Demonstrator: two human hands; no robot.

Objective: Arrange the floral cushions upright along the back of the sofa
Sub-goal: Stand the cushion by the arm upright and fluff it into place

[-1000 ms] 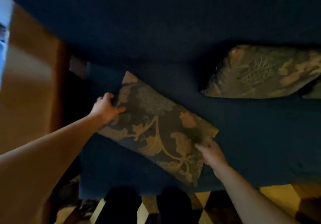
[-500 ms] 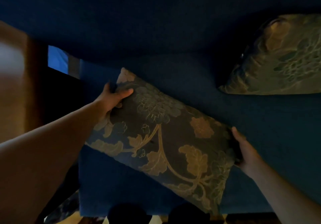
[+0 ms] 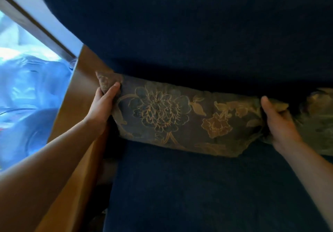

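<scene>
Wooden side panel point(image 3: 72, 123) at left; beyond it window frame point(image 3: 36, 24), blue crumpled sheeting point(image 3: 27, 96) (possibly plastic).

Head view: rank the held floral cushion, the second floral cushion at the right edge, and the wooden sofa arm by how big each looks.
1. Held floral cushion
2. Wooden sofa arm, partly hidden by the forearm
3. Second floral cushion, cropped at the frame edge, so its true size is unsure

Both arms reach forward, left hand point(image 3: 103, 106) and right hand point(image 3: 280, 122) clasped, thumbs up.
</scene>
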